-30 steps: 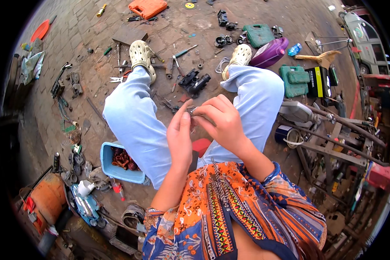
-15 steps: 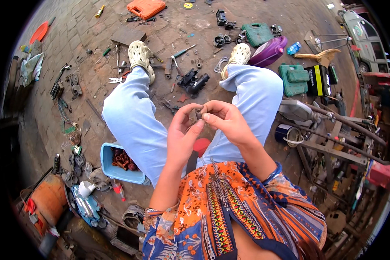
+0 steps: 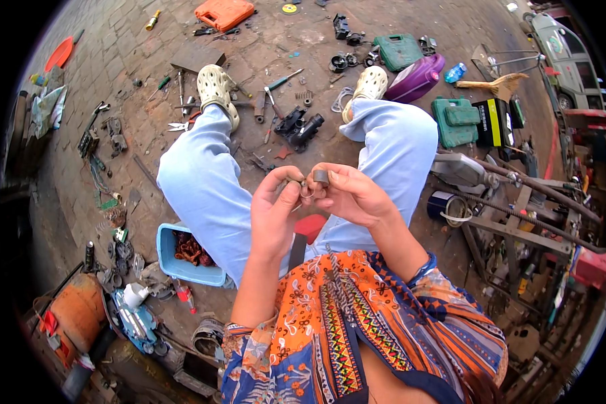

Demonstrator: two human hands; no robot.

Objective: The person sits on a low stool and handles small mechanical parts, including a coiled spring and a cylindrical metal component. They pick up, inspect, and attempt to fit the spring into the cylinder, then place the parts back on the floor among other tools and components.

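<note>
Both hands are raised close together above the gap between my knees. My right hand (image 3: 349, 192) pinches a small grey-brown block (image 3: 321, 176) between thumb and forefinger. My left hand (image 3: 275, 205) is closed at the fingertips beside it, with a thin, wire-like piece (image 3: 308, 195) at the tips; whether this joins the block I cannot tell. On the ground beyond my hands lie a black power-tool body (image 3: 301, 128), a hammer (image 3: 273, 101), a screwdriver (image 3: 284, 79) and a coil spring (image 3: 305, 98).
A blue basin (image 3: 163, 250) with reddish-brown parts stands left of my leg. Green cases (image 3: 456, 121), a purple jug (image 3: 416, 79) and a wooden-handled brush (image 3: 495, 85) lie to the right, before a metal frame (image 3: 518, 232). An orange case (image 3: 223, 13) lies far ahead.
My fingertips have shifted apart slightly, the left hand moving left. The grey-brown block now shows upright in my right fingers, and the thin piece has come into sight.
</note>
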